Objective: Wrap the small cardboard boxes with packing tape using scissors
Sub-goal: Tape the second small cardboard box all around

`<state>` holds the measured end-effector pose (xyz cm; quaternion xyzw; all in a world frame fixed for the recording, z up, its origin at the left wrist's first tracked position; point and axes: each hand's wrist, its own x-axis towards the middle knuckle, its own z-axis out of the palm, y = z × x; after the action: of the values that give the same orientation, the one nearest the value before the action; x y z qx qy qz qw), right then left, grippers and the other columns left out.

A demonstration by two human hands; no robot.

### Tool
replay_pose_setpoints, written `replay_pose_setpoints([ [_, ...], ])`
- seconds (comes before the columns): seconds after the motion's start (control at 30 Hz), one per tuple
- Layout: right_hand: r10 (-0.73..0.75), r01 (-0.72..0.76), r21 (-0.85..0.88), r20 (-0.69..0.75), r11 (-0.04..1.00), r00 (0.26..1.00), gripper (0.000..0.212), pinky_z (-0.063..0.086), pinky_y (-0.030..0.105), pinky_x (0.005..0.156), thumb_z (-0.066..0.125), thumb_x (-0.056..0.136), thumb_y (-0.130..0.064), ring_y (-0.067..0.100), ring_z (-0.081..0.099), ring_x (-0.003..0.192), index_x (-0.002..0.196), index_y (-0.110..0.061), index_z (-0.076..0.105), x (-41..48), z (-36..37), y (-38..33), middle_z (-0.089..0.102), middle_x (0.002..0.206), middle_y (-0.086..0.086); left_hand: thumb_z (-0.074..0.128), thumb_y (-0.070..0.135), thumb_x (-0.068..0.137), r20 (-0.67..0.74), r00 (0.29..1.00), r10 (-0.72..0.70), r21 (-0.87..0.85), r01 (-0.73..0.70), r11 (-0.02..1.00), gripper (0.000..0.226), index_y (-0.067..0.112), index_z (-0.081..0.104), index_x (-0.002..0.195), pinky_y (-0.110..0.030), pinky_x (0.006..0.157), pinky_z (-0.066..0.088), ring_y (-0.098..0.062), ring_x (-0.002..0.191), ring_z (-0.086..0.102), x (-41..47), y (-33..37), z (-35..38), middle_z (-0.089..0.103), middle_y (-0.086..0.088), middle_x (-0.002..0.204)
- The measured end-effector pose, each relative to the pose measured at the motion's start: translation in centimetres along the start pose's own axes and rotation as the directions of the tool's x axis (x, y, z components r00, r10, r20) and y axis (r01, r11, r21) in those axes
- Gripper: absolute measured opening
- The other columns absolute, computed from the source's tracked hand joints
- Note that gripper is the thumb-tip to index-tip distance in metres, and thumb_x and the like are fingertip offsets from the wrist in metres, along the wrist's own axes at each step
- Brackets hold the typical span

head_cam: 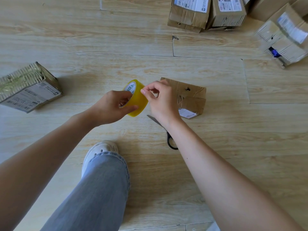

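The tape roll (135, 97) is being held above the floor (166, 172), clamped in the grip of the left hand (113, 109). Its surface is apparently being pinched by the right hand (161, 100), beside a cardboard box (191, 97) and scissors (154, 119).

Glossy translucent yellow plastic tape roll (135, 99); matt, creased brown cardboard box (190, 97); smooth pale wood-grain floor (116, 47); metal-bladed black-handled scissors (167, 135).

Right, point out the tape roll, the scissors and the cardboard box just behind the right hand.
tape roll (139, 104): head view, on its yellow outer band.
scissors (155, 120): head view, on the bare metal blade.
cardboard box (191, 95): head view, on its creased top face.
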<state>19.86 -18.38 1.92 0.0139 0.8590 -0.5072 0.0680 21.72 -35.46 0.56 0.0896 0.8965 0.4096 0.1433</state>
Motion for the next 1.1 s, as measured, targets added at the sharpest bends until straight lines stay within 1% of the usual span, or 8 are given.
replay_pose_setpoints([
  [0.23,0.035,-0.036,0.066,0.017,0.997,0.999,0.010,0.040,0.018,0.062,0.060,0.095,-0.012,0.004,0.050,0.066,0.093,-0.004,0.064,-0.5,-0.7,-0.4,0.055,0.074,-0.008,0.061,0.030,0.092,-0.073,0.995,-0.069,0.020,0.070,0.997,0.032,0.010,0.052,0.069,-0.029,0.053,0.031,-0.012,0.053,0.039,1.1,0.2,-0.3,0.044,0.002,0.058],
  [0.43,0.222,-0.226,0.257,0.046,0.940,0.974,0.008,0.051,0.024,0.071,0.064,0.092,-0.017,0.015,0.063,0.083,0.090,-0.009,0.062,-0.8,-1.9,0.1,0.065,0.086,0.001,0.058,0.042,0.090,0.004,0.989,-0.145,0.029,0.145,0.989,0.036,0.012,0.054,0.070,-0.012,0.044,0.030,0.000,0.047,0.043,1.2,1.3,0.3,0.047,0.002,0.057],
  [0.6,0.179,-0.173,0.195,-0.017,0.966,0.984,0.011,0.055,0.031,0.076,0.076,0.082,-0.008,0.019,0.064,0.077,0.082,-0.007,0.065,-0.3,-3.3,0.0,0.068,0.080,0.007,0.073,0.044,0.077,0.257,0.954,-0.154,-0.323,0.235,0.917,0.040,0.007,0.060,0.078,-0.019,0.057,0.040,-0.010,0.057,0.055,0.7,2.2,-1.0,0.059,0.003,0.059],
  [0.67,0.173,-0.164,0.233,-0.020,0.959,0.985,0.011,0.055,0.027,0.073,0.078,0.079,-0.006,0.018,0.065,0.072,0.080,-0.005,0.067,-0.2,-3.9,-0.2,0.069,0.078,0.012,0.074,0.043,0.072,0.287,0.949,-0.133,-0.264,0.212,0.941,0.039,0.006,0.062,0.076,-0.025,0.058,0.038,-0.012,0.059,0.052,0.7,2.1,-1.8,0.055,0.000,0.059],
  [0.77,0.208,-0.181,0.315,-0.054,0.932,0.977,0.011,0.054,0.024,0.067,0.078,0.079,-0.005,0.015,0.063,0.065,0.082,-0.001,0.069,-0.6,-4.4,-0.5,0.071,0.077,0.016,0.070,0.054,0.069,0.205,0.969,-0.141,-0.055,0.155,0.986,0.036,0.019,0.061,0.064,-0.017,0.051,0.036,-0.004,0.050,0.049,1.5,2.2,-3.0,0.053,0.011,0.052],
  [0.87,0.271,-0.207,0.443,-0.086,0.873,0.959,0.011,0.055,0.025,0.067,0.077,0.079,-0.002,0.016,0.065,0.065,0.085,0.002,0.068,-0.9,-5.0,-0.6,0.071,0.076,0.019,0.061,0.067,0.065,0.120,0.955,-0.271,0.111,0.258,0.960,0.055,0.012,0.067,0.070,-0.026,0.054,0.039,-0.013,0.058,0.053,2.2,2.3,-3.2,0.059,-0.005,0.062],
  [0.97,0.346,-0.251,0.489,-0.114,0.835,0.931,0.008,0.059,0.026,0.070,0.076,0.080,-0.003,0.014,0.070,0.069,0.084,-0.004,0.070,-0.4,-6.9,0.2,0.072,0.073,0.005,0.071,0.070,0.060,0.216,0.951,-0.223,-0.129,0.255,0.958,0.063,0.010,0.072,0.078,-0.034,0.065,0.043,-0.020,0.069,0.059,2.1,2.6,-3.0,0.065,-0.015,0.073],
  [1.1,0.421,-0.283,0.553,-0.139,0.784,0.896,0.008,0.057,0.024,0.066,0.075,0.080,-0.001,0.018,0.072,0.070,0.081,-0.007,0.070,0.1,-9.2,1.5,0.073,0.075,0.008,0.069,0.051,0.058,0.284,0.944,-0.171,-0.355,0.269,0.896,0.060,-0.003,0.069,0.085,-0.043,0.075,0.040,-0.026,0.077,0.055,2.4,3.0,-2.9,0.060,-0.028,0.079],
])
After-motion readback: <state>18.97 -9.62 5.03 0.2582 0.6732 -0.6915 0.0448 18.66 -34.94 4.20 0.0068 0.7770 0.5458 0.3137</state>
